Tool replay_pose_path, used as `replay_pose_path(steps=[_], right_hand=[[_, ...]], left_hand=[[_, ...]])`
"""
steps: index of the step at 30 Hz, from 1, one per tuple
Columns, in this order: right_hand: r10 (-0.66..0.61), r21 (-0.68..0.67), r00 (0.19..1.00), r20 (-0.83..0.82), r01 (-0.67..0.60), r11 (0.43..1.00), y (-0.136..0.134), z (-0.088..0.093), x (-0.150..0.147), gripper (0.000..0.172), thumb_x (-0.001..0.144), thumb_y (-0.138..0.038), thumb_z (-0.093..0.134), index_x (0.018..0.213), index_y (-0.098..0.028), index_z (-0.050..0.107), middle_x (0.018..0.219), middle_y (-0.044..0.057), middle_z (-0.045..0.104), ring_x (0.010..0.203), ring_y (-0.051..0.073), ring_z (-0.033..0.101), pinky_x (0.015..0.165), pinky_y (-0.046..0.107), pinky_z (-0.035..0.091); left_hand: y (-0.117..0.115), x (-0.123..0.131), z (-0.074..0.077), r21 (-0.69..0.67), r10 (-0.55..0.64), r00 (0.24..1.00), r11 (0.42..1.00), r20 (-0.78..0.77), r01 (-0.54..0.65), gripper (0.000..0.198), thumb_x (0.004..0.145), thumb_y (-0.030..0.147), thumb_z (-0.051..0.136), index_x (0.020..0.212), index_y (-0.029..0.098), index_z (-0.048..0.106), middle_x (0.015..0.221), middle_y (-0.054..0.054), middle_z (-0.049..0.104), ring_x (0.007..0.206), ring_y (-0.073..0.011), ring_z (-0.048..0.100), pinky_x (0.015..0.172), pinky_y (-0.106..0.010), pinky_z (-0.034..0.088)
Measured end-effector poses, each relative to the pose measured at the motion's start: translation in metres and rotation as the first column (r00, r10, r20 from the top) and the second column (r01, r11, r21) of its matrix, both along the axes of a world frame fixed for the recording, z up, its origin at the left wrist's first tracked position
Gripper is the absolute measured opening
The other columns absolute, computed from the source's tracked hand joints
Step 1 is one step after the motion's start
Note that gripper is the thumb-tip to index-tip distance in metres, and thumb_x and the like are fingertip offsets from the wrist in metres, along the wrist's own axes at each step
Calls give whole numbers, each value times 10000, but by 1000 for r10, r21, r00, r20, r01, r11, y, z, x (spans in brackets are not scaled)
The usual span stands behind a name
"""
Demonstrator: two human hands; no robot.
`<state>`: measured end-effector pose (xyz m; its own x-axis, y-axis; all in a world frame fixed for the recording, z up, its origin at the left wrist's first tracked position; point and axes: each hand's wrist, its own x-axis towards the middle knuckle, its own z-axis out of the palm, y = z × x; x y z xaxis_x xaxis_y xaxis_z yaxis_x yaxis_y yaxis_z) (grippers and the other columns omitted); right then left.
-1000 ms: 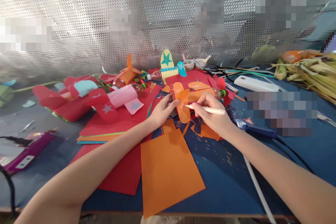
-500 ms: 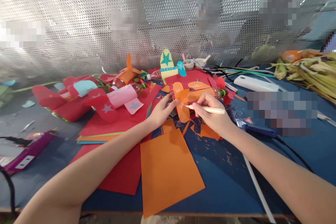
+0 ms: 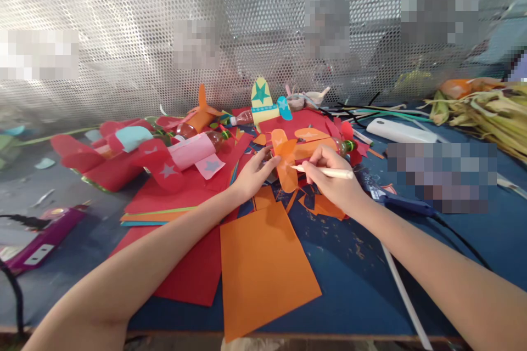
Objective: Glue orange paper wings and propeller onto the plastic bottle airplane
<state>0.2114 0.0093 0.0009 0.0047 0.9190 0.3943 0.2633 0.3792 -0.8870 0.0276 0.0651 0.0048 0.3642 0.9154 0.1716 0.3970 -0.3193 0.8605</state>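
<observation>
My right hand (image 3: 335,175) pinches a white marker pen (image 3: 331,172); the pen's tip meets the lower part of an orange paper plane (image 3: 286,173), where a pale star shows. The plane is built round a plastic bottle whose green neck (image 3: 349,145) points right. At its left end, my left hand (image 3: 257,173) grips the plane, thumb along the orange paper; its other fingers are partly hidden behind. Orange paper scraps (image 3: 323,205) lie below, in front of a square orange sheet (image 3: 267,269).
Red sheets (image 3: 189,269) and red and pink bottle planes (image 3: 164,167) lie at left, near a purple power strip (image 3: 53,236). A yellow plane (image 3: 263,101) stands behind. At right are a blue glue gun (image 3: 407,203), a white-handled tool (image 3: 401,130) and dried husks (image 3: 489,115).
Almost nothing differs. Both hands stay in place on the plane, and the marker tip remains at the same spot on the paper.
</observation>
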Motion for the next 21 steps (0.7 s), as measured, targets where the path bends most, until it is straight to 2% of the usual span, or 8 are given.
replay_pose_path(steps=[5, 11, 15, 21], right_hand=[[0, 13, 1000, -30, 0, 1000, 1, -1, 0, 252, 850, -349, 581, 716, -229, 404, 540, -64, 537, 493, 101, 529, 500, 243, 388], [37, 51, 997, -62, -33, 998, -3, 4, -4, 248, 881, -369, 544, 718, -231, 417, 525, -65, 514, 488, 91, 505, 519, 246, 394], [52, 40, 999, -2, -52, 998, -9, 9, -6, 241, 890, -420, 517, 758, -229, 452, 547, -61, 519, 481, 89, 485, 493, 242, 370], [51, 40, 998, 40, -52, 998, -11, 10, -8, 175, 865, -336, 537, 756, -225, 457, 627, -46, 517, 566, 102, 499, 546, 246, 389]], left_hand=[[1, -1, -1, -14, -7, 1000, 1000, 6, 7, 436, 867, 479, 445, 1161, 172, 538, 1125, -62, 636, 967, -198, 593, 772, -258, 477], [5, -1, -5, 5, -14, 1000, 1000, 21, 14, 568, 847, 524, 439, 1272, 152, 495, 1232, -84, 599, 1107, -224, 556, 919, -300, 450], [5, -1, -3, 11, -3, 1000, 1000, -6, 3, 595, 844, 537, 428, 1286, 144, 495, 1187, -85, 618, 1069, -231, 573, 881, -299, 465], [4, 0, -2, 4, -7, 1000, 1000, 26, 7, 586, 832, 534, 440, 1266, 146, 511, 1214, -84, 621, 1077, -227, 568, 915, -293, 444]])
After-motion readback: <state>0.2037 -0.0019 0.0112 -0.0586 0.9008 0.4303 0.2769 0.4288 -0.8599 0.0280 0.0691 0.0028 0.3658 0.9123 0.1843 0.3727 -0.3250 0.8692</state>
